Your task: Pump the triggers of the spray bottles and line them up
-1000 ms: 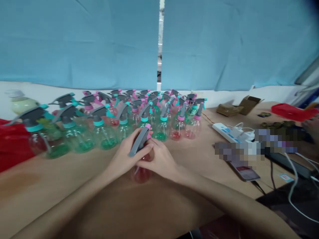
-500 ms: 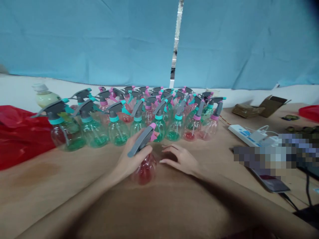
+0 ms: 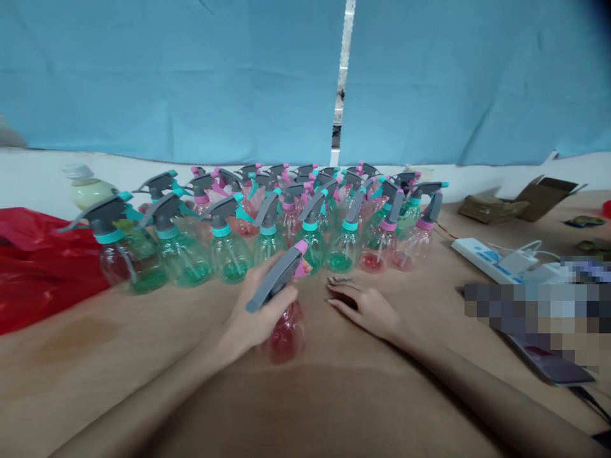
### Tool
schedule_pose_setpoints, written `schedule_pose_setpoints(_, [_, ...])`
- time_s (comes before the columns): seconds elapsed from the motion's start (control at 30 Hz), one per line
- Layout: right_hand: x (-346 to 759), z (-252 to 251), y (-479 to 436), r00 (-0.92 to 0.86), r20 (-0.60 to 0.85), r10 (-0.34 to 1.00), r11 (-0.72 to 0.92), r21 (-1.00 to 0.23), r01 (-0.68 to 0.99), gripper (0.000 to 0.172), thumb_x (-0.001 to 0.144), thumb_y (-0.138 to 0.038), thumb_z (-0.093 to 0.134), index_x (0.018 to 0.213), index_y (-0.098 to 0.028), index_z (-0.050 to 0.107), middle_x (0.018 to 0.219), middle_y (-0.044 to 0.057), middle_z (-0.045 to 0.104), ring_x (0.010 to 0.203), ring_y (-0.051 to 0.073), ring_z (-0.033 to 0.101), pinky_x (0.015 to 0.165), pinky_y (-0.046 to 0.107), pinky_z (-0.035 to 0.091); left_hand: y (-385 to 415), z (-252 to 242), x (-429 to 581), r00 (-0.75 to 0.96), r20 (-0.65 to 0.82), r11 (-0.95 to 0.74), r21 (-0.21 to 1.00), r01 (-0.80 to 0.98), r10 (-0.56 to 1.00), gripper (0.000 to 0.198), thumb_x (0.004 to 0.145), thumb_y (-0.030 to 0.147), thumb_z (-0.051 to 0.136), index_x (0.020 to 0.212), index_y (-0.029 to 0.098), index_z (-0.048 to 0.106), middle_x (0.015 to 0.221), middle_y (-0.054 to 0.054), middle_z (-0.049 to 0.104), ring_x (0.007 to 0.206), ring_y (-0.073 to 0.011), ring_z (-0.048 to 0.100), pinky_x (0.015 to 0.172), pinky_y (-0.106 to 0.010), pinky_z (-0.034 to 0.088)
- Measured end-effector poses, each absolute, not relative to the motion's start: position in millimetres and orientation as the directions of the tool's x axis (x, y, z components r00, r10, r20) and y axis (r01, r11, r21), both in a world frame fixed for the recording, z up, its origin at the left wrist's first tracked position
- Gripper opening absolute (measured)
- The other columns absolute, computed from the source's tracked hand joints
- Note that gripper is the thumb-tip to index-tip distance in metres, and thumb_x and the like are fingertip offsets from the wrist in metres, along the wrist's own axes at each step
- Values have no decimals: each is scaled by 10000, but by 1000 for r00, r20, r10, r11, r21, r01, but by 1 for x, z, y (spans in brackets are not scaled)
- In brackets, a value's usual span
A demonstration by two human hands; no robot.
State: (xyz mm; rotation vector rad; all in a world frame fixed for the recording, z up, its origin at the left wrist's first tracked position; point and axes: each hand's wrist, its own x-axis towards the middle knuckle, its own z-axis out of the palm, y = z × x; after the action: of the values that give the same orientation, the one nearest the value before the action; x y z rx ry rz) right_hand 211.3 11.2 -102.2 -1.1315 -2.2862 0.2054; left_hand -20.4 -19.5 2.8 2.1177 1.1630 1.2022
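A pink spray bottle (image 3: 284,340) with a grey and pink trigger head stands near the middle of the wooden table (image 3: 229,407). Wrapped around its neck, just under the head, is my left hand (image 3: 260,299). To the right of it my right hand (image 3: 365,308) rests on the tabletop, fingers apart and slightly curled, holding nothing. Beyond both hands, rows of green and pink spray bottles stand upright. A green spray bottle (image 3: 341,251) and a pink-collared spray bottle (image 3: 375,254) are nearest to my right hand.
A red plastic bag (image 3: 48,273) lies at the left, with a pale-yellow bottle (image 3: 90,191) behind it. On the right are a white power strip (image 3: 484,257) with plugs, a dark phone (image 3: 548,362) and an open cardboard box (image 3: 547,197). A blue cloth (image 3: 191,83) hangs behind.
My right hand has drawn a little to the right, away from the held bottle. My left hand keeps its grip. The whole view has shifted slightly.
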Motion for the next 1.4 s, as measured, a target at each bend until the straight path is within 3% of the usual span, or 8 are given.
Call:
schedule_pose_setpoints(0.27, [211,-106,12,-480,424,768,631,-376,679,360,899,-380,451,1188,-206,576,1214,71,607,1170,209,521,1004,418,424,-17,3,-22,316,403,-505,767,396,859,128,737,199,470,806,209,577,763,9,602,642,-136,520,561,-260,410])
schedule_pose_setpoints(0.53, [212,-105,11,-476,429,768,634,-404,659,342,898,-352,458,1185,-214,582,1216,62,606,1180,206,513,1014,414,414,-17,-1,-23,232,436,-494,771,401,869,101,722,235,504,776,222,589,660,30,564,585,-136,497,540,-255,402])
schedule_pose_setpoints(0.73, [212,-104,11,-477,433,765,639,-415,648,352,897,-354,463,1196,-205,574,1226,64,599,1193,200,499,1025,411,402,-15,-3,-20,234,406,-467,805,366,883,154,778,225,483,907,224,567,750,12,564,684,-151,529,698,-292,444])
schedule_pose_setpoints(0.97, [213,-105,11,-474,439,763,642,-427,637,354,897,-360,462,1201,-215,573,1228,63,598,1198,205,494,1025,423,398,-17,-1,-18,209,369,-424,810,406,906,183,763,209,486,924,231,570,742,18,572,663,-146,531,614,-262,413])
schedule_pose_setpoints(1.17, [213,-105,11,-468,435,769,635,-438,636,363,897,-363,459,1208,-211,567,1236,71,591,1201,205,492,1026,424,395,-18,2,-16,217,366,-423,828,367,905,165,743,185,485,885,227,558,720,19,550,660,-152,525,658,-277,437])
schedule_pose_setpoints(1.3, [214,-105,11,-465,435,771,633,-446,633,357,897,-360,461,1214,-230,561,1239,65,589,1195,207,497,1019,439,398,-18,3,-16,236,367,-432,828,359,900,239,745,179,476,957,240,568,719,15,555,618,-149,505,656,-286,447])
schedule_pose_setpoints(1.4, [214,-105,11,-470,437,767,639,-442,630,354,897,-357,462,1213,-230,560,1240,65,588,1193,207,498,1020,442,394,-17,3,-16,218,382,-439,816,377,898,169,741,192,493,887,224,571,707,12,559,624,-150,516,646,-283,447])
